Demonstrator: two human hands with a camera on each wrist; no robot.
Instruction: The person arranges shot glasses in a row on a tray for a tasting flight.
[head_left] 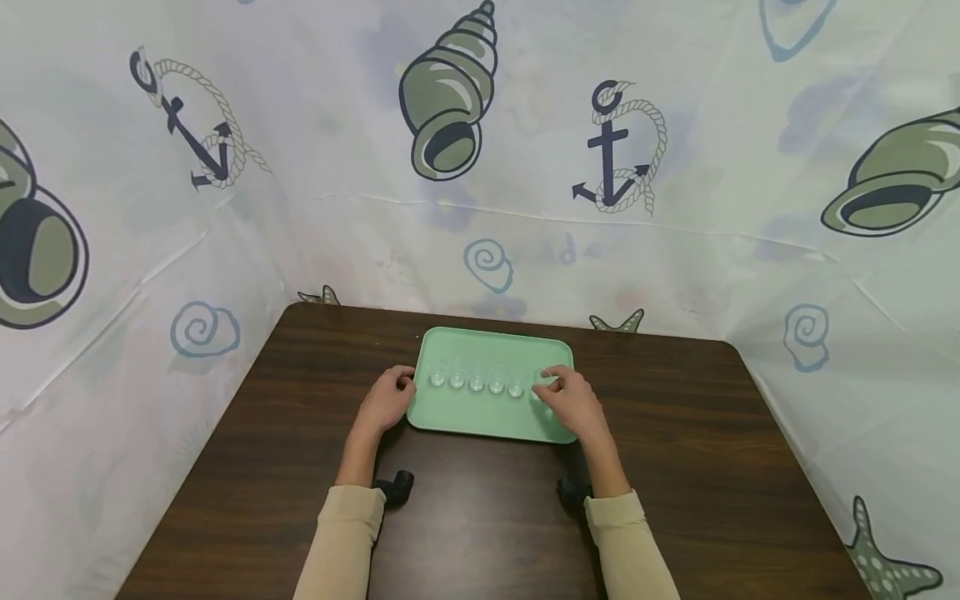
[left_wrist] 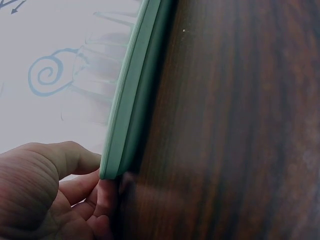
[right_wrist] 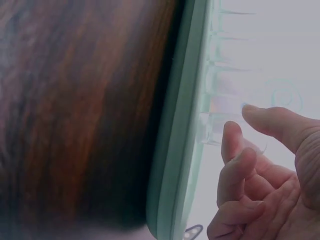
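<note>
A light green tray (head_left: 465, 421) lies on the brown table and bears a row of several small clear cups (head_left: 476, 382). At the tray's left edge is my left hand (head_left: 388, 400); in the left wrist view its thumb (left_wrist: 75, 157) lies over the rim and the fingers curl beneath, gripping the corner. My right hand (head_left: 572, 402) reaches over the tray's right side. Its thumb and fingertips close around a clear cup (right_wrist: 212, 127) at the row's right end, a gap away from the others. The hand partly covers this cup in the head view.
The dark brown table (head_left: 480, 517) extends around the tray on all sides. Behind it hangs a pale cloth (head_left: 337, 125) printed with shells and anchors. Black wrist-worn devices (head_left: 397, 487) sit at the beige sleeves (head_left: 348, 517).
</note>
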